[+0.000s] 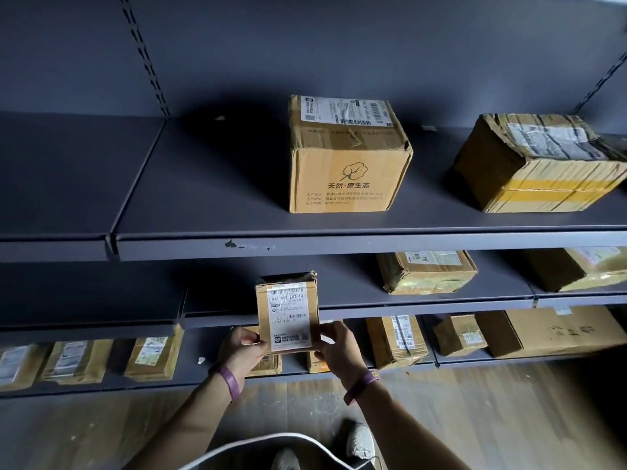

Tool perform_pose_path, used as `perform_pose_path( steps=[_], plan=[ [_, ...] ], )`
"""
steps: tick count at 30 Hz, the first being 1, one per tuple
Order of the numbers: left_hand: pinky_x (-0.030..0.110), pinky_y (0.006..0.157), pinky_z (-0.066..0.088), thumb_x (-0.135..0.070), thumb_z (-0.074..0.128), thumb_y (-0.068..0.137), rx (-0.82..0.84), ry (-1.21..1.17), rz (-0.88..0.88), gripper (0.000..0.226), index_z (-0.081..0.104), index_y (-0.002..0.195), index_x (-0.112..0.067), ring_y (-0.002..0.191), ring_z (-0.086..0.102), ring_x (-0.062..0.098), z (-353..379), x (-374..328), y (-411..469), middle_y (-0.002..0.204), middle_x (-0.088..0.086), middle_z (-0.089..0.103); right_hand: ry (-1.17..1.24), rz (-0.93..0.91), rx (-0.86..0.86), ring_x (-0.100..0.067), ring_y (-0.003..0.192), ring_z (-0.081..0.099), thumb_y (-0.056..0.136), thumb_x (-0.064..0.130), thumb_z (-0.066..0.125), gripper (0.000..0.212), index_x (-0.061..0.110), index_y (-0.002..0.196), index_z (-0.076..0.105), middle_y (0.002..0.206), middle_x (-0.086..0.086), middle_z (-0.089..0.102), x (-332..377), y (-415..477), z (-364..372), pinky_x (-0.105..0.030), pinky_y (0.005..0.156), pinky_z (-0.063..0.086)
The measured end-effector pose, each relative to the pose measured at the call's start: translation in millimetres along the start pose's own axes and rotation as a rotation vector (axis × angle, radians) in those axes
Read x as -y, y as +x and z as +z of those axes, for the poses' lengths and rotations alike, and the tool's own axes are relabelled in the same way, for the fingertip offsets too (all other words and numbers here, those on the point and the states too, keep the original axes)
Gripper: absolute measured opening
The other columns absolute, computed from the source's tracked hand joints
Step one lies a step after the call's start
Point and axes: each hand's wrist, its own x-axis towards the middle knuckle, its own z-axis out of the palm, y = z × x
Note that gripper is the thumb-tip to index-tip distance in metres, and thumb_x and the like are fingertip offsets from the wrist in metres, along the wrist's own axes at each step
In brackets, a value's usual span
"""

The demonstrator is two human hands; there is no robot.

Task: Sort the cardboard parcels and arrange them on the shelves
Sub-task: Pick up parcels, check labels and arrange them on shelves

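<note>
The small parcel (288, 310) stands upright before the middle shelf (346, 289), lower corners grasped in the grip of left hand (242, 345) and right hand (339, 344).

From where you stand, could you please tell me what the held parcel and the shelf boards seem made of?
The small parcel looks like matte brown corrugated cardboard: crushed, frayed top corners, white paper label. The shelf boards seem dark grey painted sheet metal, smooth satin finish; a chip on the front lip suggests paint over metal.
</note>
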Motion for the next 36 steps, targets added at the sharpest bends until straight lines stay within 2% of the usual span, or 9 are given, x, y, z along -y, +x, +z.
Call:
perform_pose_path(
  steps=[4, 11, 15, 18, 22, 25, 28, 31, 36],
  plan=[
    [0.042, 0.086, 0.054, 0.009, 0.069, 0.078, -0.020, 0.018, 0.012, 0.025, 0.050, 0.084, -0.008, 0.098, 0.063, 0.034, -5.3, -4.8, -0.5, 0.102, 0.019, 0.061, -0.035, -0.024, 0.011, -0.026, 0.093, 0.066, 0.088, 0.001, 0.063, 0.022, 0.020, 0.095, 0.054, 0.106, -0.006, 0.065, 2.7, 2.6, 1.9, -0.044, 0.080, 0.059],
    [0.045, 0.093, 0.052, 0.010, 0.067, 0.079, -0.032, -0.079, 0.070, 0.030, 0.062, 0.092, -0.016, 0.104, 0.063, 0.035, -3.5, -28.1, 21.7, 0.108, 0.025, 0.064, 0.160, -0.037, 0.008, -0.018, 0.068, 0.057, 0.093, 0.011, 0.058, 0.010, 0.011, 0.102, 0.063, 0.083, -0.007, 0.067, 27.3, 26.5, 7.6, -0.033, 0.064, 0.047],
    [0.040, 0.095, 0.050, 0.009, 0.063, 0.083, -0.012, -0.083, 0.095, 0.040, 0.059, 0.120, -0.003, 0.112, 0.059, 0.034, 4.6, -46.3, 40.8, 0.120, 0.015, 0.061, 0.094, -0.050, -0.025, -0.017, 0.063, 0.058, 0.087, 0.023, 0.057, 0.019, 0.014, 0.100, 0.068, 0.076, -0.009, 0.068, 36.9, 60.1, 11.7, -0.034, 0.062, 0.047],
    [0.032, 0.093, 0.048, 0.004, 0.060, 0.087, 0.048, -0.057, 0.090, 0.045, 0.053, 0.131, -0.006, 0.116, 0.057, 0.029, 10.0, -50.3, 54.0, 0.129, 0.015, 0.058, 0.002, -0.089, -0.010, -0.016, 0.071, 0.059, 0.079, 0.032, 0.048, 0.038, 0.018, 0.108, 0.069, 0.086, -0.003, 0.071, 34.1, 86.0, 15.5, -0.037, 0.069, 0.051],
    [0.029, 0.095, 0.045, 0.002, 0.053, 0.092, 0.092, -0.042, 0.067, 0.051, 0.043, 0.141, -0.011, 0.125, 0.050, 0.027, 14.8, -48.6, 58.1, 0.138, 0.009, 0.049, -0.103, -0.116, -0.001, -0.023, 0.097, 0.065, 0.082, 0.020, 0.042, 0.045, 0.026, 0.123, 0.062, 0.111, -0.003, 0.071, 19.1, 107.5, 18.2, -0.046, 0.089, 0.054],
    [0.032, 0.097, 0.044, 0.002, 0.051, 0.092, 0.083, -0.037, 0.049, 0.047, 0.047, 0.137, -0.012, 0.127, 0.049, 0.029, 15.7, -45.2, 58.5, 0.130, 0.002, 0.051, -0.076, -0.096, 0.048, -0.021, 0.107, 0.059, 0.085, 0.015, 0.041, 0.053, 0.024, 0.135, 0.052, 0.128, -0.006, 0.063, 15.8, 103.5, 14.4, -0.038, 0.096, 0.050],
    [0.037, 0.093, 0.048, 0.000, 0.051, 0.092, -0.021, -0.031, -0.061, 0.033, 0.055, 0.124, -0.005, 0.115, 0.055, 0.038, 18.8, -35.2, 58.5, 0.127, 0.021, 0.057, -0.057, -0.015, 0.083, -0.025, 0.127, 0.051, 0.094, 0.004, 0.044, 0.052, 0.014, 0.145, 0.039, 0.137, -0.010, 0.050, 8.3, 94.1, 1.2, -0.044, 0.106, 0.044],
    [0.039, 0.088, 0.049, -0.002, 0.046, 0.096, 0.026, -0.085, -0.187, 0.027, 0.055, 0.121, 0.003, 0.098, 0.059, 0.034, 35.3, -33.0, 39.9, 0.109, 0.020, 0.059, -0.077, -0.002, 0.040, -0.019, 0.114, 0.056, 0.094, 0.009, 0.048, 0.046, 0.012, 0.140, 0.045, 0.125, -0.008, 0.057, -2.1, 82.9, -23.0, -0.038, 0.103, 0.045],
    [0.040, 0.099, 0.042, -0.009, 0.049, 0.096, 0.195, -0.047, -0.151, 0.015, 0.055, 0.110, -0.007, 0.112, 0.056, 0.035, 97.8, -51.5, 8.9, 0.112, 0.013, 0.058, -0.051, -0.084, -0.180, -0.021, 0.095, 0.066, 0.096, 0.017, 0.051, 0.025, 0.021, 0.119, 0.061, 0.105, -0.003, 0.068, 2.3, 65.6, -93.1, -0.046, 0.089, 0.055]
  ],
)
